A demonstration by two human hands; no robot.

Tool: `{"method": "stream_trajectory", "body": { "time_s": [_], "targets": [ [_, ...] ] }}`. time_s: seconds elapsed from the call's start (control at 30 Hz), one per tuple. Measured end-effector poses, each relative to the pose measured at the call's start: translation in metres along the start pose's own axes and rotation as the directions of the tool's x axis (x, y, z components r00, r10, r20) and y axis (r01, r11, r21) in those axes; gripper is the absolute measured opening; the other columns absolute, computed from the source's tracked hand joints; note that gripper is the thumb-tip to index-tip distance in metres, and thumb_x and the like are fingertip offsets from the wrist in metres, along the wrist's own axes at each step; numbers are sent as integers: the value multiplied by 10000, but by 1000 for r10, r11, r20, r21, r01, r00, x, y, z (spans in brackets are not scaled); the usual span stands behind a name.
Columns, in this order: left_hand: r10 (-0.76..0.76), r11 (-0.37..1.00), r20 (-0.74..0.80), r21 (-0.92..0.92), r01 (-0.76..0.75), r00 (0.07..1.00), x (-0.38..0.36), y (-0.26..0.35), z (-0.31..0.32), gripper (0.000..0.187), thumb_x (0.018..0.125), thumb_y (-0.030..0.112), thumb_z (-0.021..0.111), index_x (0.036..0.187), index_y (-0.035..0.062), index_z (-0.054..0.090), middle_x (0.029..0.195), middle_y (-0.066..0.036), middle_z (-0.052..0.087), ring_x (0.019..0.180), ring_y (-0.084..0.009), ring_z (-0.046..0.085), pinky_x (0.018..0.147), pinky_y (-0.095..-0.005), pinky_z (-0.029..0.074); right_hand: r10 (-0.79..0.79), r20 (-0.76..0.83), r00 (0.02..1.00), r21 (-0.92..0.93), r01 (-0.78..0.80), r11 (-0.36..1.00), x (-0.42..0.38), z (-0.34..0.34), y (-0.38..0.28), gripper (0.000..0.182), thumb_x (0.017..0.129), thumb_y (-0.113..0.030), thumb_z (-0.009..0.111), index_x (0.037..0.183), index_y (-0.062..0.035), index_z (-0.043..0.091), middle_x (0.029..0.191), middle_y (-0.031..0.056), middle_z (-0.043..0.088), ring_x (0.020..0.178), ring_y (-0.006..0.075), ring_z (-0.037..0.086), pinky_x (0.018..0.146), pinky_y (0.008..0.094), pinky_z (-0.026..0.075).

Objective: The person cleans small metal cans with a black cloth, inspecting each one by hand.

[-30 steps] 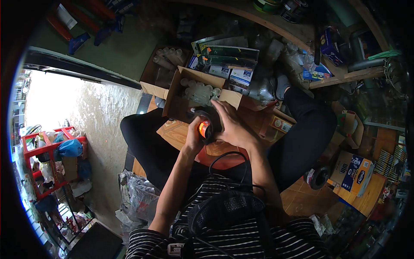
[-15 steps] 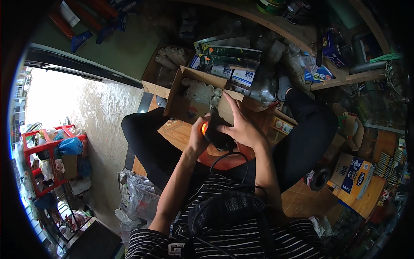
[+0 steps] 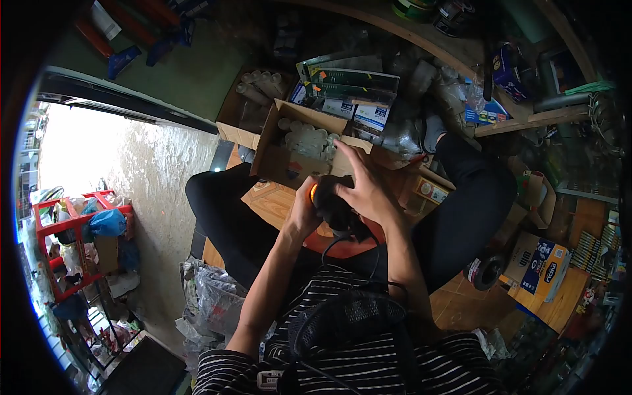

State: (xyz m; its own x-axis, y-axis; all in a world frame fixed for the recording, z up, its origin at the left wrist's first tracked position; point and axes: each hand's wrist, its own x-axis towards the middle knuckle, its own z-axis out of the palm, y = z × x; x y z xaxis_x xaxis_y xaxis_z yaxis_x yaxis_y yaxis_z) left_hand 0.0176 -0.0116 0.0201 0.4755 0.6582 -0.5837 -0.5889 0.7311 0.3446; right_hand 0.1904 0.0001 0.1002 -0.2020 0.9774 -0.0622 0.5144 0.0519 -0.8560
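Observation:
Between my legs, my left hand [image 3: 302,207] is closed around the side of a black, soft-looking object [image 3: 334,205]. An orange glow shows at the edge of this object, beside my left fingers. My right hand [image 3: 372,192] lies along its other side, fingers stretched forward and thumb touching its top. What the object is, I cannot tell. Below it curves a black cord [image 3: 376,253], over something red [image 3: 372,230]. Just ahead of my hands stands an open cardboard box [image 3: 270,157] with several clear, tube-like pieces [image 3: 304,141] inside.
A second box [image 3: 238,137] of clear tubes stands behind the first. Flat printed packages [image 3: 372,117] lean beside it. To the right are a black roll [image 3: 484,273] and a blue-and-white carton [image 3: 544,268]. Plastic bags [image 3: 210,296] lie left of my hip.
The black object has turned between my hands; its upper end has dropped and it looks rounder. My right fingers have shifted slightly left. My left hand keeps its hold.

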Motion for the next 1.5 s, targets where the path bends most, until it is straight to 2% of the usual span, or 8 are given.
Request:
{"method": "stream_trajectory", "body": {
  "time_s": [0.33, 0.6, 0.83, 1.0, 1.17, 1.23, 1.37, 1.5],
  "targets": [
    [-141, 989, -45, 40, 142, 989, -4, 11, -2, 337, 997, 353, 489, 1145, 73, 604, 976, -65, 656, 819, -160, 672, 669, -320, 580, -28, 179, 984, 133, 5, 991, -5, 15, 8, 1056, 752, -130, 836, 1588, -157, 192, 1466, 176, 499, 1338, 368, 499, 1099, 439, 436],
    [69, 991, 16, -113, -67, 997, -2, 2, 10, 400, 1031, 434, 468, 1230, 119, 614, 1114, -45, 678, 1027, -177, 665, 929, -360, 530, 48, -224, 973, 221, 3, 975, 7, 28, -1, 691, 823, -90, 779, 1424, -75, 437, 1202, 155, 640, 1057, 304, 664, 906, 380, 530],
    [303, 950, -54, -54, -306, 951, 5, 17, 24, 386, 1069, 453, 419, 1129, 133, 626, 1050, -27, 680, 1007, -153, 646, 935, -351, 503, -2, -277, 961, 188, 57, 981, 10, 39, 10, 267, 958, -157, 650, 1166, -8, 574, 1093, 187, 635, 1039, 338, 649, 888, 409, 508],
    [560, 804, -98, 304, -511, 823, -3, 23, 57, 366, 1095, 418, 382, 1245, 103, 493, 1053, -30, 552, 823, -94, 506, 718, -251, 456, -163, -265, 950, 223, 225, 949, 13, 40, 6, 407, 996, -202, 614, 1343, -2, 538, 1176, 152, 625, 1126, 320, 617, 959, 371, 474],
    [435, 545, 273, 679, -492, 858, -44, 58, 99, 427, 1033, 292, 587, 1337, 6, 494, 1185, -114, 628, 1037, -156, 634, 790, -297, 525, 165, -118, 979, 969, 77, 235, 4, 11, -3, 499, 1005, -296, 628, 1411, -36, 499, 1303, 72, 589, 1176, 166, 591, 968, 314, 490],
    [291, 282, 309, 877, -389, 905, -73, 95, 128, 441, 996, 296, 644, 1289, -18, 542, 1150, -116, 650, 961, -171, 657, 799, -315, 531, 124, -127, 984, 992, 127, 6, 0, 10, -1, 488, 1018, -272, 599, 1432, -49, 467, 1335, 94, 584, 1200, 201, 594, 1010, 354, 496],
    [493, -248, 659, 732, -635, 568, -101, 129, 166, 457, 969, 305, 665, 1264, -30, 568, 1099, -134, 668, 907, -197, 674, 835, -331, 529, 110, -50, 993, 980, 70, -186, -1, 10, -9, 474, 1047, -345, 510, 1429, -69, 466, 1367, 87, 573, 1235, 226, 573, 1067, 424, 461],
    [33, -491, 728, 609, -623, 685, -114, 113, 188, 501, 964, 345, 653, 1289, -23, 552, 1134, -134, 653, 952, -204, 655, 866, -337, 513, 213, -21, 977, 943, 90, -320, -9, 14, 6, 419, 1052, -336, 472, 1403, -108, 488, 1307, 87, 596, 1185, 242, 586, 1031, 423, 479]
  ]
}}
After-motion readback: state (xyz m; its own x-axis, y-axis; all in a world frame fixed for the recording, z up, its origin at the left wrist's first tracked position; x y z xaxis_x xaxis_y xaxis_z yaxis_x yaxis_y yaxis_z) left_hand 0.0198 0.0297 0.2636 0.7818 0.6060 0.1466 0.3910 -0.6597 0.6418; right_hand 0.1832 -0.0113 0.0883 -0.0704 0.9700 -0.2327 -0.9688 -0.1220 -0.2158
